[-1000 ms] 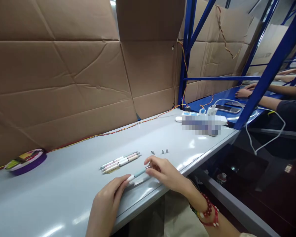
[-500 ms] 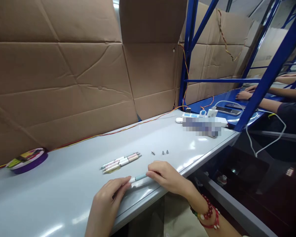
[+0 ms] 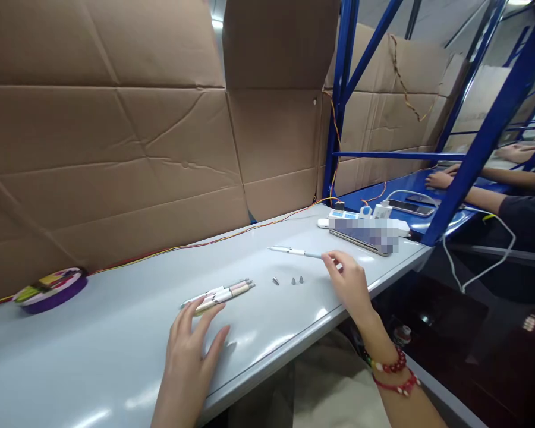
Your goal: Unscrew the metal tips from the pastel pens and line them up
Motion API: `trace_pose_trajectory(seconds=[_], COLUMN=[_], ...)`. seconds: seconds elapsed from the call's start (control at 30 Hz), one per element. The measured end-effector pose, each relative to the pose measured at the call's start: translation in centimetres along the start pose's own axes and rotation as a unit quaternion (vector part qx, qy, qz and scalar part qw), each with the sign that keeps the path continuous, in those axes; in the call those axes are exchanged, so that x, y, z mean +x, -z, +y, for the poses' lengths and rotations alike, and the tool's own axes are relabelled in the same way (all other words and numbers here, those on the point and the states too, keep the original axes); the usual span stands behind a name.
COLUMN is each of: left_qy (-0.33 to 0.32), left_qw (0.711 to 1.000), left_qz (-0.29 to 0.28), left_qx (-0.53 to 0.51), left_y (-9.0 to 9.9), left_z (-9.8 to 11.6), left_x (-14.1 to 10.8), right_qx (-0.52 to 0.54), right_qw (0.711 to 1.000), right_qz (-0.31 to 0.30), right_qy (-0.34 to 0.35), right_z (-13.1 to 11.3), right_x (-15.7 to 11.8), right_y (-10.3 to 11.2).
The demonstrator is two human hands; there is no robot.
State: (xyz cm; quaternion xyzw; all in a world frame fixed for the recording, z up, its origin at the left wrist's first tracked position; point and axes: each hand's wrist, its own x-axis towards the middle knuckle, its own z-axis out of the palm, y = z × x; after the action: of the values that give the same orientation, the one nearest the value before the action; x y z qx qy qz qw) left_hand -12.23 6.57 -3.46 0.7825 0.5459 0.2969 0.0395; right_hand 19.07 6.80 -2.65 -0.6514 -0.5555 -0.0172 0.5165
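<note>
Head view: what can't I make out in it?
- Held pen: head view; the right hand hides its gripped end.
- Other pens: head view; the left hand hides part of them, and whether it touches them is unclear.
- Metal tips: head view; too small for detail.
- Device: head view; pixelation hides most of its top.
- Cardboard: cut off by the head view's top and left edges.

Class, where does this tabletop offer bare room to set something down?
Bare: between the purple tub and left hand; also between the pens and the cable along the cardboard. Crowded: around the pens, metal tips and right hand, and at the far right end by the power strip.
</note>
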Motion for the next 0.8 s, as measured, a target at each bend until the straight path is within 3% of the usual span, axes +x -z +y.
trace_pose_trajectory(seconds=[0.13, 0.23, 0.33, 0.43, 0.53, 0.67, 0.8], left_qy=[0.052, 0.084, 0.090, 0.090, 0.087, 0.072, 0.077], left_qw=[0.996, 0.989, 0.986, 0.987, 0.989, 0.995, 0.994], left_qz=[-0.027, -0.044, -0.066, -0.070, -0.062, -0.044, -0.066], left_qx=[0.062, 0.117, 0.125, 0.112, 0.098, 0.061, 0.031], left_y=[-0.4, -0.4, -0.2, -0.1, -0.1, 0.1, 0.5], left_z=[-0.2, 0.7, 1.5, 1.8, 1.5, 0.9, 1.1], left_x=[0.0, 0.0, 0.0, 0.0, -0.1, -0.1, 0.1], right_qx=[-0.113, -0.124, -0.111, -0.122, -0.205, -0.248, -0.231], right_qw=[0.989, 0.989, 0.989, 0.979, 0.960, 0.947, 0.948], right_qz=[-0.098, -0.073, -0.048, -0.102, -0.137, -0.156, -0.169], right_qy=[0.011, 0.041, 0.081, 0.125, 0.133, 0.131, 0.140], right_z=[1.2, 0.4, -1.8, -4.6, -6.5, -7.2, -6.9], right_x=[-0.1, -0.1, -0.2, -0.8, -1.4, -1.5, -1.6], right_y=[-0.7, -1.1, -1.5, -2.6, -4.1, -5.5, -5.4])
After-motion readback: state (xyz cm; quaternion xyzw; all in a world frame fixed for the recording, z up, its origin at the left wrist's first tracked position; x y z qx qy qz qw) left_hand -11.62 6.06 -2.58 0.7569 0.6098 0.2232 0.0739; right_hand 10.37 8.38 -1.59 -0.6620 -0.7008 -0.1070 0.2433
